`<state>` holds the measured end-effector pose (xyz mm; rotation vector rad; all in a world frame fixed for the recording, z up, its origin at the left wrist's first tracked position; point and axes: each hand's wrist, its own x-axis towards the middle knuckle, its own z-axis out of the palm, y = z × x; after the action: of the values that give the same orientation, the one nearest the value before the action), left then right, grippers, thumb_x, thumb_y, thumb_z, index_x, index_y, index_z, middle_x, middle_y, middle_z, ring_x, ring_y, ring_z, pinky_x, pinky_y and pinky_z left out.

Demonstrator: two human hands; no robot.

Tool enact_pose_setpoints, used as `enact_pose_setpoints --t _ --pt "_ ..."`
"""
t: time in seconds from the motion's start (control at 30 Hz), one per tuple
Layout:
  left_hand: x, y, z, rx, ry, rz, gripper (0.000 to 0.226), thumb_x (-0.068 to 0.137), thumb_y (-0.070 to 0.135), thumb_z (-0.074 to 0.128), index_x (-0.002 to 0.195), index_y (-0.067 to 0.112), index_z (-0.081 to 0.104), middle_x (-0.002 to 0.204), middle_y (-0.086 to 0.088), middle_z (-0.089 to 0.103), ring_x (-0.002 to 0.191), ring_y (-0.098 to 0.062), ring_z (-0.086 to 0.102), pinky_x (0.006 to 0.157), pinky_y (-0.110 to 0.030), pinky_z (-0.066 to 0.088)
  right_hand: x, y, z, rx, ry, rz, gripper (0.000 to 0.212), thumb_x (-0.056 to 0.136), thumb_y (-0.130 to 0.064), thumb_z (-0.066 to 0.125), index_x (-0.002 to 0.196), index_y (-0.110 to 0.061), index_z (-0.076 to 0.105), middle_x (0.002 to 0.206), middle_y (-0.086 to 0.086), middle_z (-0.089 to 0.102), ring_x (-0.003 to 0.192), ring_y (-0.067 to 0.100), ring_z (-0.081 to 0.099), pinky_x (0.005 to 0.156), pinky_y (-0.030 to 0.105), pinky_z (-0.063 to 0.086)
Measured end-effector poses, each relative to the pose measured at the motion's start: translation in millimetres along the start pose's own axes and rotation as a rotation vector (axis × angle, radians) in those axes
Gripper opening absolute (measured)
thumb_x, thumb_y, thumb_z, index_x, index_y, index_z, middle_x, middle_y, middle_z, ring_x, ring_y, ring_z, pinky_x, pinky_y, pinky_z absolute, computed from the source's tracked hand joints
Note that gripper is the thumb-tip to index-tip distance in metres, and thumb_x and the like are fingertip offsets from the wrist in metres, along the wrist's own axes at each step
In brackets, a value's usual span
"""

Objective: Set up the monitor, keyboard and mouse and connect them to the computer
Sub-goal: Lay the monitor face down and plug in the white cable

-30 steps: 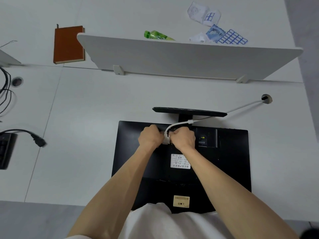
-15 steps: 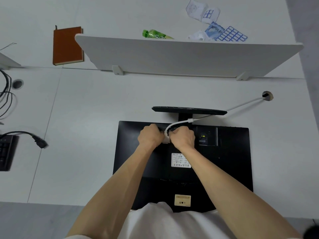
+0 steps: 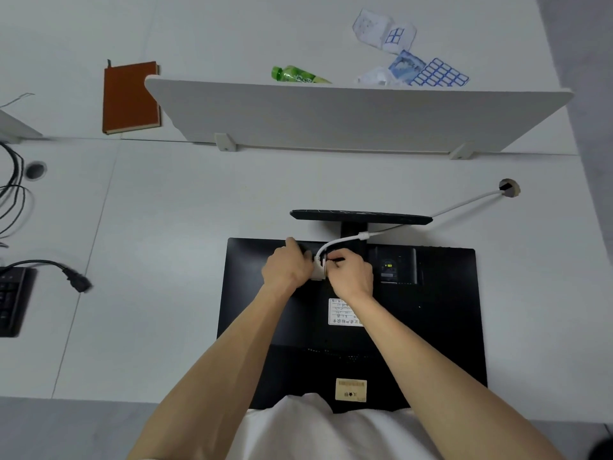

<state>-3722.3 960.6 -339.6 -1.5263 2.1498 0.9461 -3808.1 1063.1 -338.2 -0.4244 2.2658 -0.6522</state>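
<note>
Monitor (image 3: 431, 327) lies face down beneath my hands. My left hand (image 3: 285, 270) and right hand (image 3: 351, 277) both curl round the white connector (image 3: 317, 273) on its back; its white cable (image 3: 338, 242) arcs away past my right hand. Keyboard (image 3: 11, 300) sits well left.
</note>
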Motion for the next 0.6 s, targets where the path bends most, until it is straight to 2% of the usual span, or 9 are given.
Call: enact_pose_setpoints --t 0.07,0.17,0.27,0.37,0.47,0.53,0.6 --pt "1 0 2 0.022 0.017 0.001 0.031 0.093 0.042 0.049 0.102 0.016 0.062 0.098 -0.006 0.07 0.092 -0.031 0.066 0.072 -0.034 0.05 -1 4 -2 0.044 -0.026 -0.011 0.021 0.09 -0.026 0.059 0.107 -0.031 0.071 0.103 -0.003 0.076 0.102 0.018 0.066 0.086 0.028 0.05" --pt "1 0 5 -0.021 -0.003 -0.001 0.025 0.091 0.034 0.052 0.087 0.016 0.069 0.086 -0.01 0.072 0.082 -0.03 0.069 0.07 -0.033 0.055 1 9 -3 0.097 -0.054 -0.013 0.019 0.09 -0.027 0.06 0.104 -0.032 0.071 0.095 -0.004 0.077 0.099 0.014 0.067 0.085 0.027 0.05" --pt "4 3 5 -0.009 -0.027 0.004 0.026 0.092 0.029 0.051 0.094 0.013 0.07 0.09 -0.011 0.072 0.086 -0.032 0.068 0.069 -0.033 0.052 2 11 -3 0.128 -0.063 -0.018 0.016 0.089 -0.026 0.061 0.099 -0.034 0.071 0.091 -0.004 0.077 0.094 0.012 0.068 0.081 0.024 0.049" --pt "3 5 2 0.053 -0.055 0.006 0.029 0.091 0.034 0.048 0.102 0.016 0.067 0.096 -0.008 0.071 0.091 -0.031 0.068 0.076 -0.035 0.054 3 12 -4 0.153 -0.068 -0.028 0.017 0.088 -0.025 0.062 0.099 -0.034 0.071 0.092 -0.004 0.076 0.092 0.011 0.069 0.082 0.024 0.051" --pt "3 4 1 0.097 -0.007 0.019 0.03 0.089 0.036 0.051 0.105 0.018 0.067 0.104 -0.005 0.067 0.098 -0.032 0.066 0.073 -0.034 0.05 5 14 -4 0.162 -0.076 -0.033 0.015 0.087 -0.026 0.063 0.094 -0.037 0.07 0.089 -0.006 0.076 0.088 0.01 0.07 0.084 0.027 0.053" --pt "3 4 0 0.065 -0.021 0.013 0.027 0.089 0.034 0.053 0.099 0.016 0.07 0.098 -0.006 0.07 0.091 -0.031 0.068 0.073 -0.034 0.053 6 16 -3 0.175 -0.086 -0.039 0.014 0.086 -0.027 0.063 0.09 -0.04 0.067 0.085 -0.007 0.076 0.085 0.008 0.071 0.087 0.031 0.056" --pt "3 5 0 0.015 -0.071 -0.006 0.024 0.088 0.029 0.051 0.089 0.014 0.07 0.083 -0.008 0.073 0.077 -0.029 0.071 0.073 -0.036 0.059 6 17 -3 0.175 -0.087 -0.045 0.013 0.087 -0.027 0.063 0.09 -0.04 0.067 0.085 -0.007 0.076 0.085 0.008 0.071 0.087 0.032 0.056"
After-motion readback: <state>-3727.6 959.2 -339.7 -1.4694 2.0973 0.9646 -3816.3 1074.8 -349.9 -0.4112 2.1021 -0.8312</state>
